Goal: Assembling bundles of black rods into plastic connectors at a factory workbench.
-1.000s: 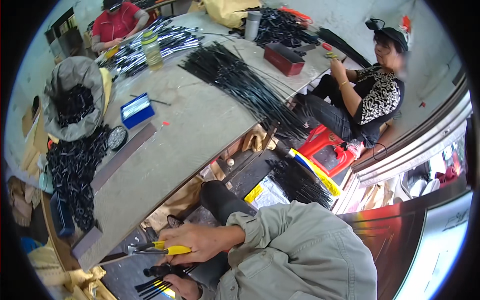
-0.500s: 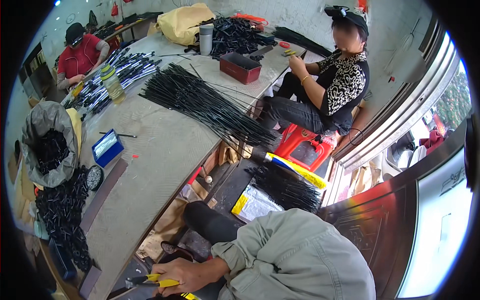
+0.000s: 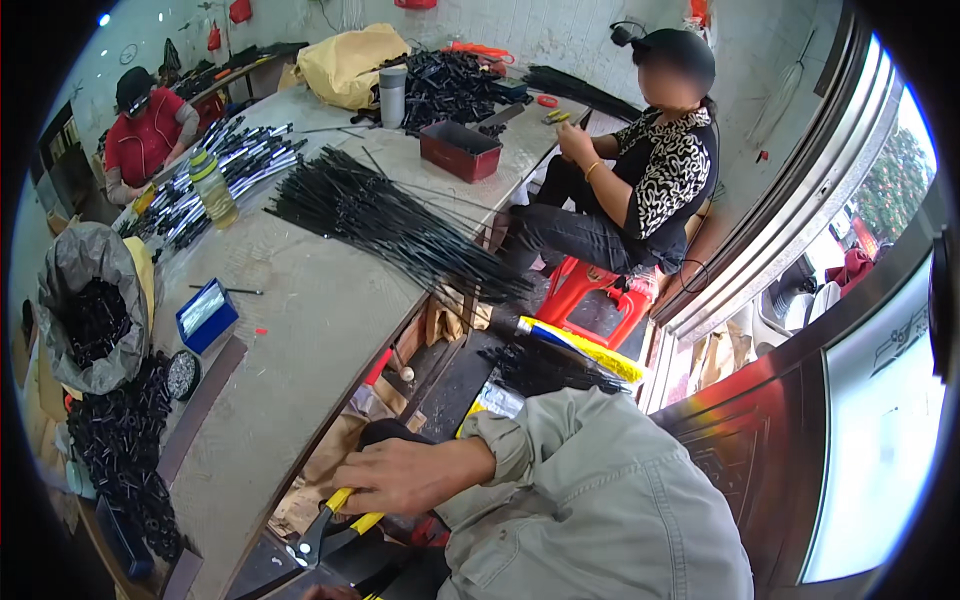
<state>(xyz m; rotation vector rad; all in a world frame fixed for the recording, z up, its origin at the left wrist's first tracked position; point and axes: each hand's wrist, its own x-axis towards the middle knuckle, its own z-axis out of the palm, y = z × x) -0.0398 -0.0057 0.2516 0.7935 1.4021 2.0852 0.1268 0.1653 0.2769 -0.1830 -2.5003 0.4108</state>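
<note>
In my right hand (image 3: 405, 475) is a pair of pliers (image 3: 318, 535) with yellow handles and a dark metal head. The fingers are wrapped round the handles, which stand apart, and the head points down and left beside the table edge. Only a sliver of my left hand (image 3: 332, 593) shows at the bottom edge, just below the pliers' head; its fingers are hidden. My right arm wears a light grey-green sleeve (image 3: 560, 450). Dark material lies by my lap under the pliers, too unclear to name.
On the table (image 3: 290, 380) lie a bundle of long black rods (image 3: 390, 225), a red metal box (image 3: 460, 150), a blue box (image 3: 207, 315) and a heap of small black parts (image 3: 120, 450). A person sits on a red stool (image 3: 590, 300); another, in red, works at far left.
My right hand has moved up and a little right with the pliers, whose head now points down-left. The pliers' handles look wider apart. The whole view has shifted slightly.
</note>
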